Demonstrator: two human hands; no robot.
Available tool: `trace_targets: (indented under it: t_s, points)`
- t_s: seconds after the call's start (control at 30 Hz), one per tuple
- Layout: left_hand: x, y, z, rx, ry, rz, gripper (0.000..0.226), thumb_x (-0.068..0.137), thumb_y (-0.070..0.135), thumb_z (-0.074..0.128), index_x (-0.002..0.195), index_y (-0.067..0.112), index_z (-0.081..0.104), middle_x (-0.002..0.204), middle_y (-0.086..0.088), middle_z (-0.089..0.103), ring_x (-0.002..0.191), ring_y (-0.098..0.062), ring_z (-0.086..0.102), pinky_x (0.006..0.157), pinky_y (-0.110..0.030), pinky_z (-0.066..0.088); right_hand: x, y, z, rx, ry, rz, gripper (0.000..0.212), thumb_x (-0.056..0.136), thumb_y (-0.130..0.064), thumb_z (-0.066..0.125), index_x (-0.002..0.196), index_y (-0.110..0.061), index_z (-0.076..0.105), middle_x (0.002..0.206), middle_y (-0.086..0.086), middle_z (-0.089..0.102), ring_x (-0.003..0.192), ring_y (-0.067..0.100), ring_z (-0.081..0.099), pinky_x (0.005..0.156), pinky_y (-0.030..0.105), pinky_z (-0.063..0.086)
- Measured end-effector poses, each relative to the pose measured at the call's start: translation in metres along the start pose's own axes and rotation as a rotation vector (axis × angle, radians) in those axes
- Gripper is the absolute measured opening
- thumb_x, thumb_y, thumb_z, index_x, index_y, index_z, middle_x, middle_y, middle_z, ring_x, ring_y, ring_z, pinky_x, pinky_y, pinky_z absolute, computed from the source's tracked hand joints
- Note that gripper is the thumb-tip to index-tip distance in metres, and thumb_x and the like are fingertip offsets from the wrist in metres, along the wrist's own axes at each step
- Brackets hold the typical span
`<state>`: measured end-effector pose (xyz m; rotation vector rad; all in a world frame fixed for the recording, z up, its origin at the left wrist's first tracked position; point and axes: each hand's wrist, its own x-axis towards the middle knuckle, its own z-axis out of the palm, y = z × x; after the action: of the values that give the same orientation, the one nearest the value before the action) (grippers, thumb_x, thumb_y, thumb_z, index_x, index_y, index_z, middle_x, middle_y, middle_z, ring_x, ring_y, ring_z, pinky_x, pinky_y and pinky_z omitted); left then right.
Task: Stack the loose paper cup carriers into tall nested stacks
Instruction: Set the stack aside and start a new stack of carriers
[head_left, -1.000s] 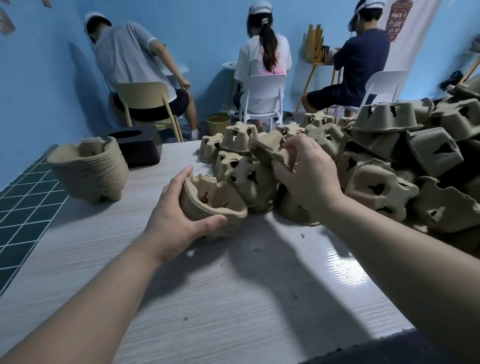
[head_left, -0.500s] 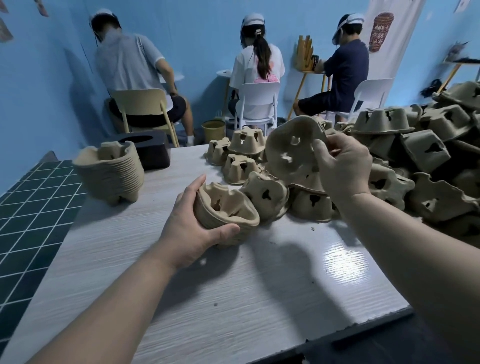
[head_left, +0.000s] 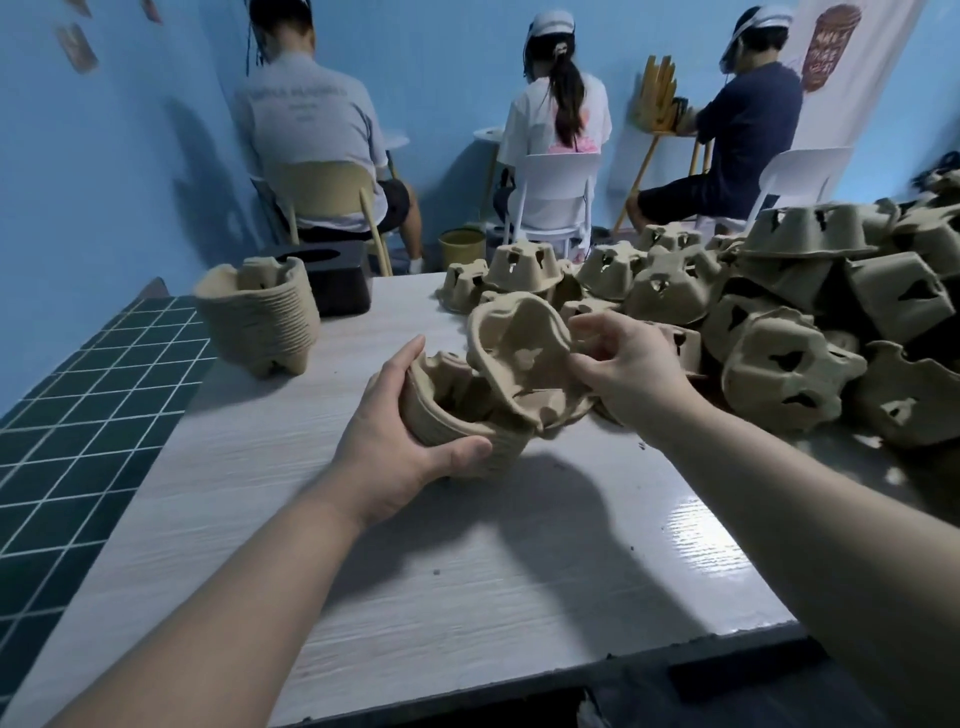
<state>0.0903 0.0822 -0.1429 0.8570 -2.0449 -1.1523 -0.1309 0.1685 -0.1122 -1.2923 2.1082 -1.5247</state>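
Observation:
My left hand (head_left: 400, 441) grips a short nested stack of brown pulp cup carriers (head_left: 457, 436) that rests on the white table (head_left: 467, 571). My right hand (head_left: 623, 364) pinches the rim of a single loose carrier (head_left: 514, 348), tilted with its lower edge dipping into the top of that short stack. A tall nested stack (head_left: 260, 317) stands at the table's far left. A big heap of loose carriers (head_left: 779, 322) covers the right and back of the table.
A black box (head_left: 332, 275) sits behind the tall stack. The table's near edge (head_left: 519, 696) runs along the bottom. Dark green floor tiles (head_left: 67, 415) lie to the left. Three people sit on chairs with their backs turned beyond the table.
My right hand lifted a carrier out of the heap and brought it left and down onto the short stack. My left hand kept its grip on that stack.

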Motion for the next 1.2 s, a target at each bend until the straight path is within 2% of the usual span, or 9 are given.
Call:
trace_targets:
  t_s: [0.17,0.3,0.37,0.47,0.53,0.67,0.8,0.97,1.2]
  points:
    - [-0.006,0.005,0.003,0.018,-0.017,0.005,0.119,0.043,0.052,0.088,0.145,0.046,0.027,0.144,0.009,0.044,0.129,-0.005,0.045,0.100,-0.012,0.033,0.006,-0.012,-0.008,-0.041,-0.033,-0.114,0.028,0.084,0.005,0.060,0.100,-0.015,0.071,0.085,0.000,0.070,0.075,0.014,0.064,0.077,0.033,0.057]
    - [-0.007,0.009,0.004,0.047,-0.054,0.005,0.123,0.039,0.061,0.085,0.145,0.048,0.025,0.146,0.013,0.040,0.132,-0.005,0.042,0.106,-0.019,0.032,0.007,-0.026,-0.010,-0.017,-0.031,-0.244,0.031,0.082,0.003,0.063,0.085,-0.028,0.069,0.087,-0.007,0.067,0.082,0.012,0.063,0.077,0.027,0.052]
    - [-0.008,0.011,0.005,0.054,-0.065,0.002,0.124,0.040,0.060,0.084,0.147,0.047,0.024,0.145,0.015,0.039,0.132,-0.005,0.041,0.104,-0.017,0.032,0.003,-0.027,-0.006,-0.114,-0.045,-0.310,0.028,0.080,-0.009,0.071,0.098,-0.030,0.069,0.104,-0.007,0.064,0.096,0.014,0.061,0.087,0.034,0.051]
    - [-0.008,0.013,0.006,0.066,-0.065,0.001,0.124,0.039,0.062,0.082,0.147,0.047,0.024,0.145,0.014,0.040,0.131,-0.005,0.042,0.104,-0.018,0.032,-0.002,-0.022,-0.003,-0.328,-0.057,-0.230,0.054,0.075,-0.033,0.078,0.124,-0.026,0.058,0.118,-0.001,0.059,0.105,0.017,0.057,0.092,0.037,0.047]
    - [-0.009,0.012,0.006,0.060,-0.059,-0.001,0.124,0.038,0.063,0.081,0.147,0.047,0.024,0.145,0.014,0.040,0.131,-0.005,0.042,0.105,-0.019,0.032,-0.005,-0.015,-0.003,-0.350,-0.089,-0.110,0.053,0.074,-0.039,0.078,0.121,-0.023,0.058,0.111,-0.001,0.064,0.100,0.018,0.060,0.088,0.036,0.049]
    - [-0.010,0.011,0.005,0.055,-0.057,0.000,0.125,0.039,0.063,0.081,0.148,0.045,0.023,0.146,0.013,0.040,0.132,-0.004,0.042,0.107,-0.021,0.032,-0.013,-0.006,-0.002,-0.356,-0.170,-0.090,0.028,0.084,-0.022,0.066,0.112,-0.022,0.063,0.094,-0.003,0.066,0.090,0.019,0.062,0.080,0.032,0.050]
    - [-0.010,0.011,0.005,0.042,-0.086,0.005,0.125,0.040,0.063,0.083,0.149,0.045,0.024,0.149,0.014,0.038,0.134,-0.005,0.040,0.112,-0.027,0.034,-0.009,-0.012,0.002,-0.209,-0.191,-0.131,0.038,0.090,-0.009,0.051,0.121,-0.028,0.063,0.100,-0.005,0.067,0.086,0.015,0.062,0.082,0.033,0.054]
    - [-0.011,0.009,0.003,0.032,-0.083,-0.006,0.128,0.039,0.063,0.083,0.150,0.045,0.021,0.149,0.014,0.038,0.134,-0.004,0.040,0.112,-0.026,0.033,-0.011,-0.014,0.006,-0.247,-0.162,-0.128,0.050,0.086,-0.025,0.067,0.132,-0.033,0.051,0.117,-0.007,0.059,0.087,0.011,0.059,0.077,0.029,0.053]
    - [-0.011,0.008,0.003,0.008,-0.107,-0.005,0.131,0.047,0.052,0.093,0.152,0.041,0.016,0.150,0.013,0.038,0.134,-0.004,0.040,0.112,-0.025,0.032,-0.024,-0.006,0.006,-0.254,-0.177,-0.099,0.023,0.086,-0.021,0.067,0.109,-0.024,0.070,0.089,-0.010,0.067,0.089,0.015,0.063,0.088,0.037,0.051]
